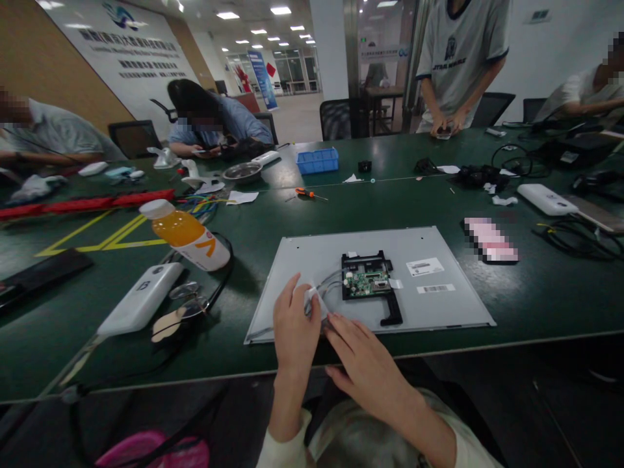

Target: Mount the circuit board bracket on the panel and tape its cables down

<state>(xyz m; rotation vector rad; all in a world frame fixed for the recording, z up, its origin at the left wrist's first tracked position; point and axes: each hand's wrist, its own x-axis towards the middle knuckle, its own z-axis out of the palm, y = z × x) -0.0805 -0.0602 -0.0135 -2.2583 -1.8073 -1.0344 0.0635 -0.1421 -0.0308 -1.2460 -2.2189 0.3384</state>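
A grey metal panel lies flat on the dark green table in front of me. A small green circuit board in a black frame sits on its middle, with thin wires running left from it. My left hand rests on the panel's near left part, fingers pinched on a white connector at the wire ends. My right hand lies beside it at the panel's near edge, fingertips pressed on the same wires.
An orange drink bottle lies to the left, with a white box and glasses nearby. An orange-handled screwdriver, blue tray and metal bowl sit farther back. Cables and white devices lie right. Other people work around the table.
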